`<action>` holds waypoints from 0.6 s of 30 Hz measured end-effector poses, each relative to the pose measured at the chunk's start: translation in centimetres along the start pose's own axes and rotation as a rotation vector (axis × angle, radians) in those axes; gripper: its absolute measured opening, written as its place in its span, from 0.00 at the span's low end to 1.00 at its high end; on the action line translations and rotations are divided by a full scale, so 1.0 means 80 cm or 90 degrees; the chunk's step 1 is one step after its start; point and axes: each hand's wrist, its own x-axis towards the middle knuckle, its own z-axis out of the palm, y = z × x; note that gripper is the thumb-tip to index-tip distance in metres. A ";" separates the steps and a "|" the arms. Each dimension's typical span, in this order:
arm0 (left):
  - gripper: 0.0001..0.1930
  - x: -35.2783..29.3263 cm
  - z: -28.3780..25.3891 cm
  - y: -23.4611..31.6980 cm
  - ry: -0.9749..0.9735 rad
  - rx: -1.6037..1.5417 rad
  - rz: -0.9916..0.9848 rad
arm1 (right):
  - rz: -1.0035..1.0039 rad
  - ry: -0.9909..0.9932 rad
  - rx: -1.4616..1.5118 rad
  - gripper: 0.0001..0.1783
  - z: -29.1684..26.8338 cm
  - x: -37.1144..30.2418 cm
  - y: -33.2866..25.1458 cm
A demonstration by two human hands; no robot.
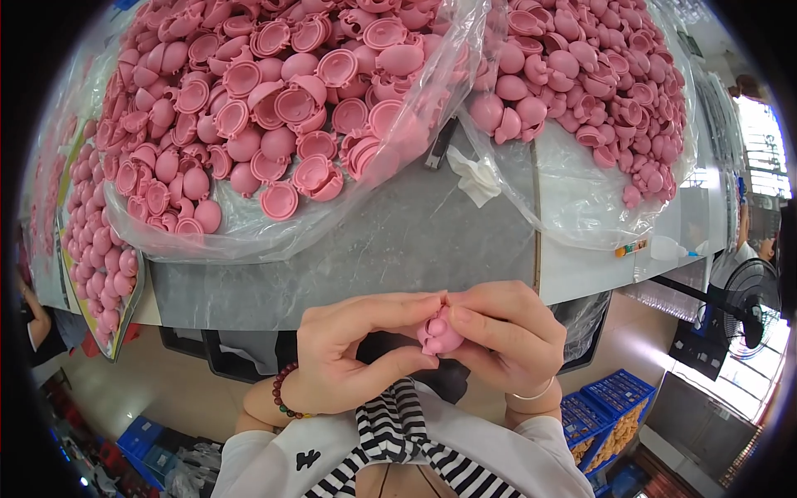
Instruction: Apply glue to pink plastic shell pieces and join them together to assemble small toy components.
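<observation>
A small round pink plastic piece (440,334) with little knobs is held between my two hands, over the table's near edge. My left hand (353,344) pinches its left side with thumb and forefinger. On its right side, my right hand (510,336) closes thumb and fingers around it, hiding part of the surface. Beyond my hands, many hollow pink half-shells (311,174) lie heaped on clear plastic sheeting at the left. Another heap of rounded pink pieces (564,66) covers the sheeting at the far right.
The grey tabletop (349,274) shows between hands and heaps. A crumpled white tissue (477,176) lies beside a dark narrow tool (440,145). More pink pieces (100,266) fill a container at the left. Blue crates (610,398) and a black fan (751,303) stand at the right.
</observation>
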 end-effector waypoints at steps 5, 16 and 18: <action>0.23 -0.001 0.005 -0.004 -0.019 -0.358 -0.133 | -0.229 0.084 -0.151 0.18 0.009 0.000 0.007; 0.29 0.011 0.005 -0.006 -0.025 -0.196 -0.087 | -0.058 0.074 -0.018 0.20 0.010 -0.010 0.003; 0.28 0.020 0.000 -0.011 -0.127 0.004 0.071 | -0.044 0.054 0.022 0.20 0.008 -0.008 0.001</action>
